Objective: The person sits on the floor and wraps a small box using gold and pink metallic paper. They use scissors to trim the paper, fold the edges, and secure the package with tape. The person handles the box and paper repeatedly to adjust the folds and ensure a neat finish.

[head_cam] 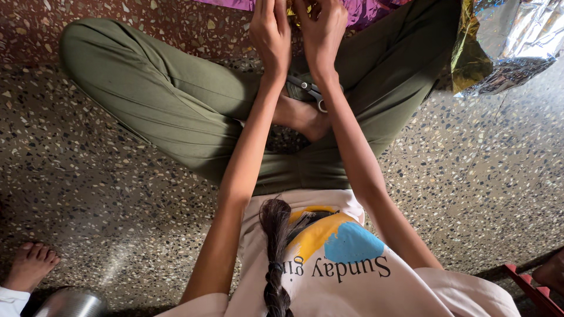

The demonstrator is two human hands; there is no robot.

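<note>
Where hands (pixel 296 32) meet, something golden, seemingly crinkled (pixel 292 12).

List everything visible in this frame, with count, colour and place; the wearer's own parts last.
scissors: one, grey metal with dark handles, on the lap between the forearms
foil sheet: one, silver and gold, crumpled, upper right
purple sheet: one, shiny, top edge under the hands
terrazzo floor: speckled grey
steel pot: one, bottom left
another person's foot: one, bottom left
red frame: bottom right corner
left hand: top centre, fingers cut off by edge
right hand: beside it, fingers curled
</note>
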